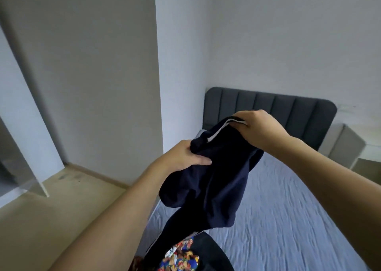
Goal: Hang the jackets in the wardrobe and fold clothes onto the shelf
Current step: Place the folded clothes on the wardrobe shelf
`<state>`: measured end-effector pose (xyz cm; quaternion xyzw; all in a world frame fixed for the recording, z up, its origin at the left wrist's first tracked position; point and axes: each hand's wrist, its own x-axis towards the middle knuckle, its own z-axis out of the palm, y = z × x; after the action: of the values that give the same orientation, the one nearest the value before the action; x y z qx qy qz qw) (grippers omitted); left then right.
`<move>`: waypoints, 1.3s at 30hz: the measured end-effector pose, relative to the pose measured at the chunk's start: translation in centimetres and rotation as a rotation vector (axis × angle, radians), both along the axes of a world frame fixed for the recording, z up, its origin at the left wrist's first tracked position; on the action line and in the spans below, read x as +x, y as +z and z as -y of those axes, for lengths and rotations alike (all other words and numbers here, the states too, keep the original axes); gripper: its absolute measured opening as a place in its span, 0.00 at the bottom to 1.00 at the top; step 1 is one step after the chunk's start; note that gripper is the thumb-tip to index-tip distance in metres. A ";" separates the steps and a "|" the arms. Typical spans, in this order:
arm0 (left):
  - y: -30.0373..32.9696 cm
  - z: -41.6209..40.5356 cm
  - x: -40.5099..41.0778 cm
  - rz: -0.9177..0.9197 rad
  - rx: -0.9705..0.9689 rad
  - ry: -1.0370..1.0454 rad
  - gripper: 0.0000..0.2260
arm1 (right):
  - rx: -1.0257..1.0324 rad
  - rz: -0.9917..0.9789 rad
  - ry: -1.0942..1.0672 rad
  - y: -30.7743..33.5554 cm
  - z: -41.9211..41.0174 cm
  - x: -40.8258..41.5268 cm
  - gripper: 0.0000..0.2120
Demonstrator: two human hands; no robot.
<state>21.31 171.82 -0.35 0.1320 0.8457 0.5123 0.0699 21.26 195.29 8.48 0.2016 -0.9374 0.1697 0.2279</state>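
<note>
Left hand [186,155]: grasps dark navy fabric garment [208,180].
Right hand [259,126]: grips its white-striped edge.
Below: blue-sheeted bed [288,209].

No readable text anywhere; patterned fabric [181,256] print too blurry, maybe cartoon figs.

Soft cloths, matt surfaces
Dark navy matt cloth garment [214,180]; wrinkled pale blue cloth bedsheet [288,209]; dark grey padded fabric headboard [288,108].
</note>
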 end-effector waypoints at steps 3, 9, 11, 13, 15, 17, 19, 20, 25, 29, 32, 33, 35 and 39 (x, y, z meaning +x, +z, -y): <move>3.5 -3.1 1.9 0.109 -0.034 -0.110 0.17 | -0.146 -0.072 -0.078 2.0 -4.2 1.9 0.09; 10.9 -13.4 5.8 0.043 -0.254 -0.145 0.20 | -0.430 -0.116 -0.085 5.2 -16.3 6.4 0.11; 12.7 -17.0 7.2 0.086 -0.424 -0.152 0.21 | -0.495 -0.101 -0.060 6.0 -20.0 8.1 0.12; 13.8 -20.2 8.4 -0.002 -0.500 -0.024 0.20 | -0.476 -0.077 -0.045 6.5 -23.4 9.8 0.09; 15.0 -23.4 9.3 -0.165 -0.465 0.123 0.16 | -0.371 -0.049 -0.043 6.9 -26.3 11.4 0.15; 16.3 -26.2 10.1 -0.297 -0.432 0.169 0.12 | -0.186 0.014 -0.034 7.0 -28.5 12.7 0.27; 17.4 -28.5 10.5 -0.379 -0.456 0.170 0.15 | -0.052 0.093 -0.029 6.8 -30.3 13.4 0.26; 17.7 -29.6 10.6 -0.399 -0.466 0.166 0.17 | -0.027 0.162 -0.034 6.4 -30.9 13.8 0.21; 16.5 -34.4 10.6 -0.402 -0.586 0.067 0.18 | -0.235 0.154 -0.028 3.3 -33.5 15.0 0.11; 13.4 -37.0 12.9 -0.134 -0.579 -0.142 0.18 | -0.778 0.326 0.153 2.2 -36.3 16.3 0.09; 11.1 -37.6 15.1 0.071 -0.612 -0.205 0.14 | -1.026 0.511 0.245 1.0 -38.0 18.3 0.11; 10.4 -37.8 15.9 0.101 -0.611 -0.183 0.13 | -1.063 0.558 0.254 0.7 -38.6 19.0 0.12; 9.4 -38.7 17.7 0.100 -0.594 -0.062 0.13 | -1.110 0.644 0.280 0.3 -40.2 20.3 0.13; 10.1 -42.4 21.6 0.003 -0.648 0.185 0.09 | -1.291 0.848 0.340 -0.3 -43.6 23.4 0.12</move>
<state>42.86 214.20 9.70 0.0248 0.9729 0.2213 0.0628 44.63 238.94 8.15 0.0880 -0.6167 0.7751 -0.1059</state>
